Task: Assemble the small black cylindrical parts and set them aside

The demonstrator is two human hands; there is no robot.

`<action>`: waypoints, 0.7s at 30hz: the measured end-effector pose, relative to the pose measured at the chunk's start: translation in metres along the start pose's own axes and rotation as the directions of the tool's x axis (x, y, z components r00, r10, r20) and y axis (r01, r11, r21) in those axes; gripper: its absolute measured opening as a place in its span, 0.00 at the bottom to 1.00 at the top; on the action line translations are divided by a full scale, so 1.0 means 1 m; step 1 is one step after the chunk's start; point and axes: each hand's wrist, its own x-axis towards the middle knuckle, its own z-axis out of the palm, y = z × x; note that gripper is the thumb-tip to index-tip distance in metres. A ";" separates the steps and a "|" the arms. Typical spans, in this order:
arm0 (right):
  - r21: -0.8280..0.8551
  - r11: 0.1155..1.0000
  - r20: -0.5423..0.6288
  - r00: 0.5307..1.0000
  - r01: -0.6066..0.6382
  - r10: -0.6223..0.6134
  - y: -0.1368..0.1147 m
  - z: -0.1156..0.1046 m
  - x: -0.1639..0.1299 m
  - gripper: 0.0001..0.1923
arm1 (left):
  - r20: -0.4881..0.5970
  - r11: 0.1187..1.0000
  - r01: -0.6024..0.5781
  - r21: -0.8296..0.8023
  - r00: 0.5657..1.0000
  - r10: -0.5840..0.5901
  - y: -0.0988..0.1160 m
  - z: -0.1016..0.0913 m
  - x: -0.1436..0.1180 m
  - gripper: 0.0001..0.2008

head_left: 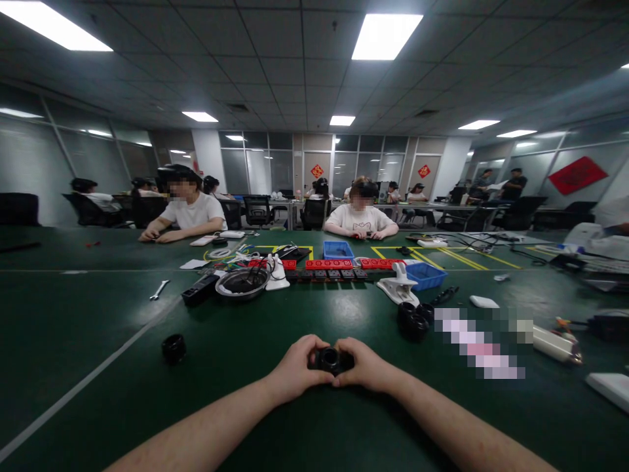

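Observation:
Both hands meet around a black ring-shaped part [330, 358] with a round hole in its middle, just above or on the green table [236, 354]. My left hand [303, 366] grips it from the left, thumb and fingers curled round its side. From the right, my right hand [364, 364] does the same, and the two thumbs nearly touch at the front. What lies behind the fingers is hidden. A similar black round part [173, 349] stands alone to the left. Several more black round parts [413, 322] are grouped to the right.
A steel bowl [227, 288], a white clip-base stand [397, 286], red socket strips [329, 264] and blue bins [425, 276] stand ahead. A wrench [158, 290] lies left, a metallic cylinder [555, 344] right. Two people in white shirts [194, 213] sit across the table.

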 end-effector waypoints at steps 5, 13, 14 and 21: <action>-0.160 0.983 -0.110 0.992 -0.085 0.068 -0.002 0.012 0.002 0.24 | -0.081 0.996 0.061 0.068 0.995 -0.055 0.000 0.004 0.000 0.19; -0.141 0.989 -0.061 0.998 -0.035 0.026 -0.013 0.006 -0.001 0.31 | -0.058 0.998 0.022 0.059 0.998 -0.019 0.001 0.002 0.002 0.17; -0.109 0.994 -0.023 1.000 0.014 -0.016 -0.013 0.002 -0.001 0.30 | -0.048 0.998 0.005 0.058 0.999 -0.002 0.001 0.001 0.002 0.17; 0.101 0.981 0.163 0.970 0.167 -0.182 -0.007 -0.017 0.000 0.15 | -0.015 0.997 -0.046 0.063 0.999 0.047 0.002 -0.002 0.000 0.19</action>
